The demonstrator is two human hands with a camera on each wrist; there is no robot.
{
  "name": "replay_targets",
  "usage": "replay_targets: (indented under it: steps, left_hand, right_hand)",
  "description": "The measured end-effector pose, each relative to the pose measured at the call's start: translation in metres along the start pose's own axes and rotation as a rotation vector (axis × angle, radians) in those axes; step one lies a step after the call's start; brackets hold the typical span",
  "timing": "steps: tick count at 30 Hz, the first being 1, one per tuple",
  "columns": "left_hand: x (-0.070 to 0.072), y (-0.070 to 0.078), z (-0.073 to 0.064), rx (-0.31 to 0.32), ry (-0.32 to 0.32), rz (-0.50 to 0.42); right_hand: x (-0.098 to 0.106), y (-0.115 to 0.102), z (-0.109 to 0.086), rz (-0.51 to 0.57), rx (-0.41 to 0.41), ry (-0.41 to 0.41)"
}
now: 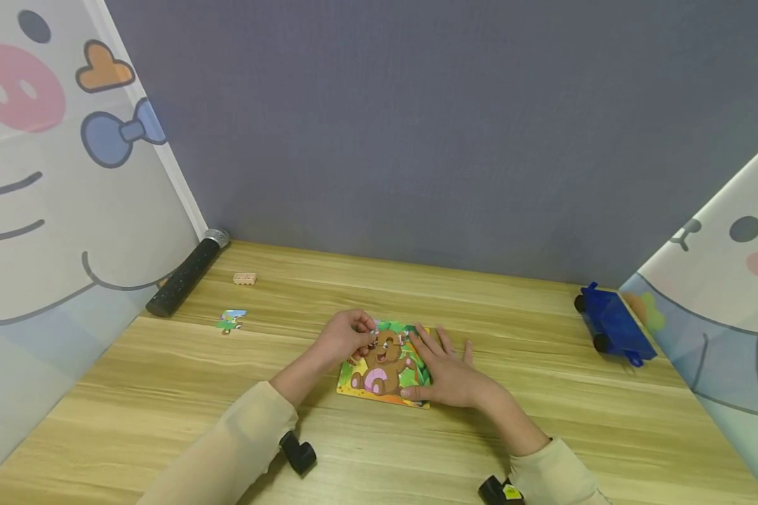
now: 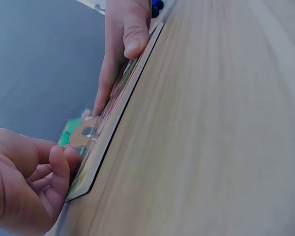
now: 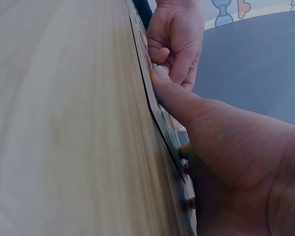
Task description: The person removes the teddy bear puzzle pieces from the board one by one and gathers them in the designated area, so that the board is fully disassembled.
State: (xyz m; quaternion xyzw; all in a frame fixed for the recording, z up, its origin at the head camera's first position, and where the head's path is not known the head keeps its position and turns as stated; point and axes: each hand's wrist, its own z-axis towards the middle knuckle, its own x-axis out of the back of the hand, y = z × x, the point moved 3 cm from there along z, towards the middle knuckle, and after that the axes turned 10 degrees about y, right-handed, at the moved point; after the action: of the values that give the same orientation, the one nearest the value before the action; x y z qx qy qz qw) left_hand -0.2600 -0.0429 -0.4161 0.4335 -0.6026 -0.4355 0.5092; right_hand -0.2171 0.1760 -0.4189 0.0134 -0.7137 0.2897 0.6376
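Note:
A bear jigsaw puzzle [image 1: 379, 382] in a thin board lies on the wooden table, centred in front of me. My left hand [image 1: 344, 339] is over its upper left part, thumb and fingertips pinching a puzzle piece [image 2: 80, 133] with brown and green print. In the left wrist view that piece tilts up from the board's surface, its lower part hidden by the fingers. My right hand [image 1: 451, 375] rests on the puzzle's right side with fingers spread and the thumb along the near edge. Its palm covers the right border of the board.
Far left on the table lie a loose puzzle piece [image 1: 230, 320], a small pinkish block [image 1: 244, 278] and a black microphone [image 1: 189, 273] against the side panel. A blue toy cart [image 1: 615, 322] stands at the right edge. A grey partition [image 1: 417, 140] closes off the back.

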Motion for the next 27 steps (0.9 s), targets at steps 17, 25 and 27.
replay_targets:
  steps: [17,25,27]
  left_hand:
    - [0.009,-0.002,0.0,0.062,-0.02,-0.153]
    - [0.029,-0.005,0.001,0.072,-0.026,-0.14]
    - [0.037,-0.007,0.001,0.079,-0.021,-0.14]
  right_hand:
    - [0.001,-0.003,0.0,0.015,-0.005,-0.007]
    - [0.001,-0.003,0.0,0.01,-0.003,-0.005]
    - [0.001,-0.002,-0.001,0.014,0.001,-0.006]
